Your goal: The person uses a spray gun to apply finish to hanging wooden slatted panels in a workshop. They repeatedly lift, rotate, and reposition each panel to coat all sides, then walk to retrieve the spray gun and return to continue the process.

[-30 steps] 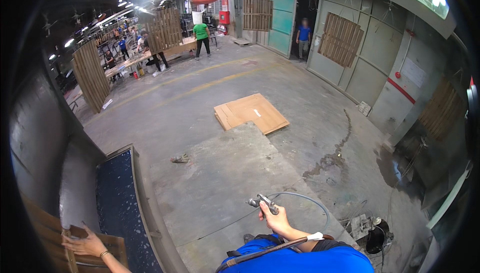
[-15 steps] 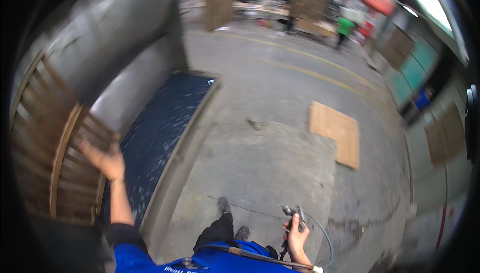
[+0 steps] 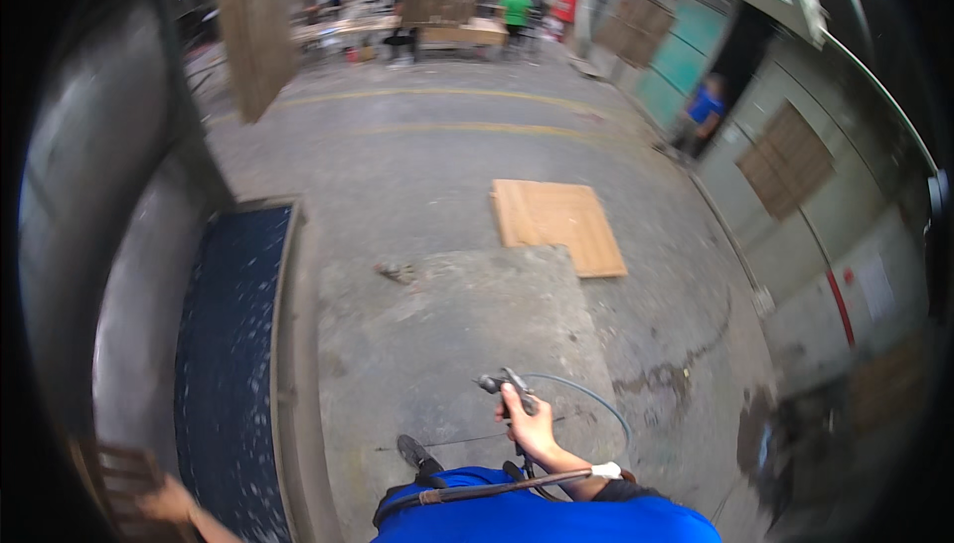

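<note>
My right hand is closed round the handle of a spray gun, its dark nozzle toward the left. A thin grey hose loops from the gun to the right, and a thicker brown hose crosses in front of my blue shirt. At the lower left my left hand is at the edge of a brown slatted wooden panel. Its fingers are blurred, so whether they grip the slats cannot be made out.
On my left, a long trough of dark blue liquid with a raised rim runs beside a metal wall. A flat wooden panel lies ahead on the floor. People in blue and green are farther off.
My view has swung to the right. The slatted panel and my left hand now sit lower at the left edge. My right hand still holds the spray gun, now raised further forward.
</note>
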A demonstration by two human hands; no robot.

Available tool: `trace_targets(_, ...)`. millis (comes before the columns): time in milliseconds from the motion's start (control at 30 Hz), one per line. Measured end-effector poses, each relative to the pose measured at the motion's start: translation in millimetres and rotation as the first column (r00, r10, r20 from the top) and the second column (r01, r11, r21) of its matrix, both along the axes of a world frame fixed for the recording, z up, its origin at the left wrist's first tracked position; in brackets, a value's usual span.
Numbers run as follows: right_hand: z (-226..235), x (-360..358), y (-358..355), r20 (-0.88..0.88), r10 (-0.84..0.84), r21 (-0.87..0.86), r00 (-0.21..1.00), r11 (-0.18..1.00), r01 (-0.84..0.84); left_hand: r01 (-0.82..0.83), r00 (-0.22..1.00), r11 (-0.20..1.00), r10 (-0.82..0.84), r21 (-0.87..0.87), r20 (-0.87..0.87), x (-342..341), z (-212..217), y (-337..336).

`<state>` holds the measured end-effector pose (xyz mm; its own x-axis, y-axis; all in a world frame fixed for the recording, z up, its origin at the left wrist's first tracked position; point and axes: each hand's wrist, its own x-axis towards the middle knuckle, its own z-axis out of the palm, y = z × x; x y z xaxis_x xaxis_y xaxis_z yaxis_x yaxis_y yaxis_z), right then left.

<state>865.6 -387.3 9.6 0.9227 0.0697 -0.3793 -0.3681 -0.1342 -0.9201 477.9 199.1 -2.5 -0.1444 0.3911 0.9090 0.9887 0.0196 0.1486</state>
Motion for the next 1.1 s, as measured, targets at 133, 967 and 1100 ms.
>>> trace_targets(133,7,5,7,-0.058,-0.002,0.037,0.998,0.999,0.004,-0.086,0.969,0.992,0.060,0.095,0.241,-65,-55,-5)
trace_targets(967,-24,17,-51,-0.102,0.580,0.046,0.809,0.815,-0.578,0.075,0.882,0.954,0.071,-0.289,0.465,-123,38,-369)
trace_targets(1100,-32,-3,-57,-0.158,0.636,0.066,0.755,0.770,-0.635,-0.035,0.873,0.957,0.170,-0.288,0.457,-176,66,-413)
